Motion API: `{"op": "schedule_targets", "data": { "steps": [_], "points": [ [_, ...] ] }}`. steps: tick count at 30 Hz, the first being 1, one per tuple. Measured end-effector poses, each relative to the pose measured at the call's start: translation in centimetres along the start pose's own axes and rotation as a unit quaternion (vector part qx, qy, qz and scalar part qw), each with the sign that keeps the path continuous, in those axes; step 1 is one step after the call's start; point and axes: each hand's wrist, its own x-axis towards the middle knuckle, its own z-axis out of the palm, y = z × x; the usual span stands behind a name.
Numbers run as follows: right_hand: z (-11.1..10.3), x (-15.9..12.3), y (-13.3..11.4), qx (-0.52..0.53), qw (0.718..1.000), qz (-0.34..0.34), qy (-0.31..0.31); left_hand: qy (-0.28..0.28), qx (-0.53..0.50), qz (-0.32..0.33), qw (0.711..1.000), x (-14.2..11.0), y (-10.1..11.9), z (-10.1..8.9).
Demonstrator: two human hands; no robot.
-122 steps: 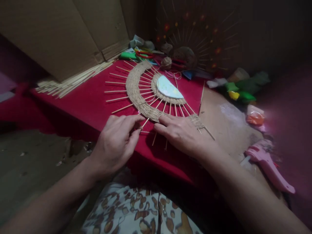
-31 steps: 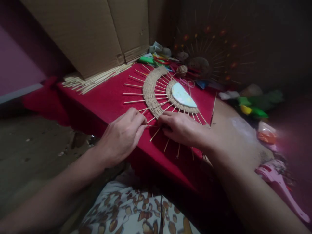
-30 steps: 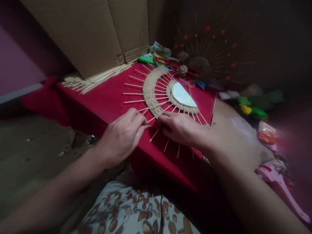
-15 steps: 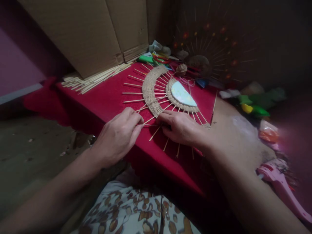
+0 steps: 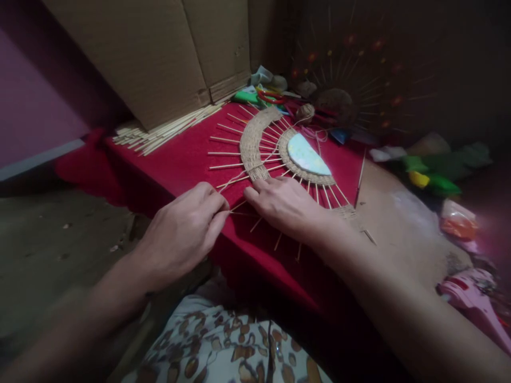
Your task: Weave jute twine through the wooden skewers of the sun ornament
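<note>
A half-round woven piece of light sticks and brown twine lies on the red cloth. Its outer woven band (image 5: 252, 146) curves around a smaller inner band, with a pale blue half-disc (image 5: 308, 155) at the centre. My left hand (image 5: 191, 223) is closed in a pinch on twine (image 5: 241, 214) at the lower left of the sticks. The twine stretches from its fingertips toward my right hand (image 5: 285, 205), which is bent over the lower end of the outer band and hides part of it. Its fingertips are partly hidden. Another strand crosses the band toward a twine ball (image 5: 305, 113).
Loose sticks (image 5: 167, 130) lie along a cardboard sheet (image 5: 151, 58) at the back left. Red-handled scissors (image 5: 271, 97) and small items crowd the back. A pink glue gun (image 5: 475, 300) is at right. A similar stick piece with flowers (image 5: 337, 101) stands behind.
My left hand has moved left from the sticks with the twine. My right hand has shifted left along the band, its fingers lying further over it. The view has swung slightly left.
</note>
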Motion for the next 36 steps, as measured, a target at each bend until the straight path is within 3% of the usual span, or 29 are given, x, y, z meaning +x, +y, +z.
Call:
{"op": "schedule_targets", "data": {
  "steps": [4, 9, 13, 18, 22, 27, 32, 36],
  "points": [
    [0.0, -0.1, -0.3, -0.029, 0.999, -0.014, -0.002, 0.002, 0.009, 0.011, 1.0, -0.2, -0.3, 0.0],
    [0.6, -0.5, 0.4, 0.02, 1.0, 0.01, 0.018, 0.01, 0.055, 0.035, 0.998, 0.4, -0.6, 0.5],
    [0.7, -1.1, 1.2, 0.066, 0.997, 0.01, 0.041, 0.032, 0.122, 0.063, 0.99, 1.9, -0.5, 0.9],
    [-0.4, -1.8, 2.0, 0.136, 0.991, 0.007, 0.006, 0.013, 0.162, 0.111, 0.98, 4.6, -0.1, 1.1],
    [-1.0, -2.7, 2.4, 0.189, 0.982, 0.012, -0.021, -0.004, 0.145, 0.122, 0.982, 6.1, -0.3, 1.5],
    [-1.1, -4.0, 3.0, 0.263, 0.963, 0.023, -0.045, 0.03, 0.067, 0.109, 0.991, 6.4, -0.6, 2.9],
    [-0.3, -4.7, 3.0, 0.284, 0.958, 0.035, 0.002, 0.091, 0.016, 0.074, 0.993, 6.4, -0.3, 3.2],
    [0.3, -4.9, 2.8, 0.293, 0.955, 0.041, 0.037, 0.095, 0.021, 0.064, 0.993, 6.5, -0.4, 3.3]
  ]
}}
